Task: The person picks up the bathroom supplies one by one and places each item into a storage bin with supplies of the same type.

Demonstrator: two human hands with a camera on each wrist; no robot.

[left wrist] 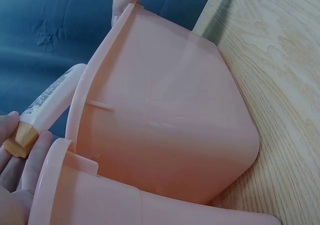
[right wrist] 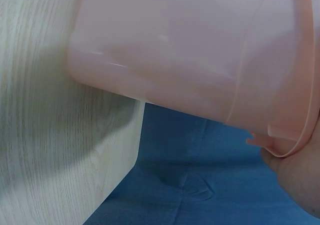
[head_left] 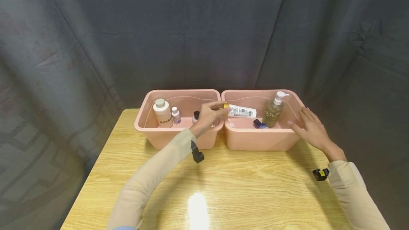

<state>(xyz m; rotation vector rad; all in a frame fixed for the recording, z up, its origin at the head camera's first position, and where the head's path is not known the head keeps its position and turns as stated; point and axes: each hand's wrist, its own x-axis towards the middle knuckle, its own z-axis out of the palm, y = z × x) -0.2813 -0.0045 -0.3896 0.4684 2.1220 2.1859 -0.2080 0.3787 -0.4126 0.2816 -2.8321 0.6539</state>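
My left hand (head_left: 207, 117) pinches a white tube (head_left: 243, 111) by its gold cap (left wrist: 21, 139). The tube lies sideways above the left part of the right pink bin (head_left: 258, 141), near where the two bins meet. My right hand (head_left: 311, 129) holds that bin's right rim, its thumb at the inner side. In the right wrist view only part of the right hand (right wrist: 300, 177) shows, beside the rim. Inside this bin are a pump bottle (head_left: 272, 113) with a white top and a dark blue bottle (head_left: 260, 125), lying tilted.
The left pink bin (head_left: 169, 136) holds a large white bottle (head_left: 163, 114), a small white-capped bottle (head_left: 175, 116) and a black-capped bottle (head_left: 196, 116), partly hidden by my left hand. Both bins stand on a wooden table (head_left: 243, 187). A dark grey curtain (head_left: 179, 34) hangs behind.
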